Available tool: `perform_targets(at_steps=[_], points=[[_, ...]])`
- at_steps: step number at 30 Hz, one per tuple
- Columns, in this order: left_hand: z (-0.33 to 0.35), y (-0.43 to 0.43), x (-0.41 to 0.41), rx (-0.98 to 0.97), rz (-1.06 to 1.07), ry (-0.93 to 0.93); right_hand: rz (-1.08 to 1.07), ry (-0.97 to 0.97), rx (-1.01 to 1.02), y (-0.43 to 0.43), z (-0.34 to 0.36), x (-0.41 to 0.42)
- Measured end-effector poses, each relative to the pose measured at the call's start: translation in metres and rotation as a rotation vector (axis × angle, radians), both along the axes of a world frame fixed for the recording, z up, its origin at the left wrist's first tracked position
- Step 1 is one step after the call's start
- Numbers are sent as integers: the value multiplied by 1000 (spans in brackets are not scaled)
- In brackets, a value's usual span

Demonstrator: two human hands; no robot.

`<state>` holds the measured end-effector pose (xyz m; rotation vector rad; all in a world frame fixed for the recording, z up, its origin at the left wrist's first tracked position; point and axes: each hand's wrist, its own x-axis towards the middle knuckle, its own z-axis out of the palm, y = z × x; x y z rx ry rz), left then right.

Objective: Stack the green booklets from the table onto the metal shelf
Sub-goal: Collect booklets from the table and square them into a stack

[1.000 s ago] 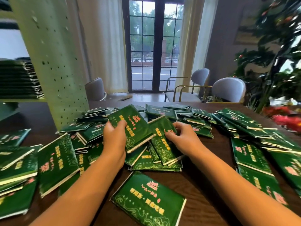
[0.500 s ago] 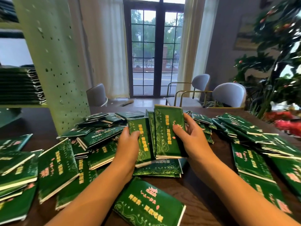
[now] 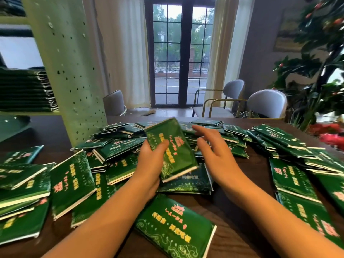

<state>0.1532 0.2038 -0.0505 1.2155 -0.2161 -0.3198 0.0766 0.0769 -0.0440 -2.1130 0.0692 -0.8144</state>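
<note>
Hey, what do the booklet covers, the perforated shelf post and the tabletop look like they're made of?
The booklet in the left hand: probably glossy coated paper or film wrap, given the sheen and white page edges. The shelf post: pale green painted metal, judging by its punched holes. The table: dark wood or wood-look laminate; grain lines show.

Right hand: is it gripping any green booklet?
No, the right hand is open and holds nothing, while the left hand alone grips the raised green paper booklet.

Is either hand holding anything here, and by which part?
The left hand grips a green booklet along its left edge, thumb on the cover. The right hand is open and holds nothing.
</note>
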Motion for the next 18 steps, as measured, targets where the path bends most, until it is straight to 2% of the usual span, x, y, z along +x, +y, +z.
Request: perform_targets(at_steps=[3,5,7,15,18], points=[[7,9,11,-122,22,204,32,176,-248,-10,2,-3],[8,12,17,-176,60,260,87,405,-471,-13,-2,-5],[8,15,22,-220,86,301,130,564,-584,-12,-4,-6],[5,16,30,-222,90,340,62,711,-633,-13,17,-14],[6,17,29,-218,84,340,170,692,-396,-23,24,-17]])
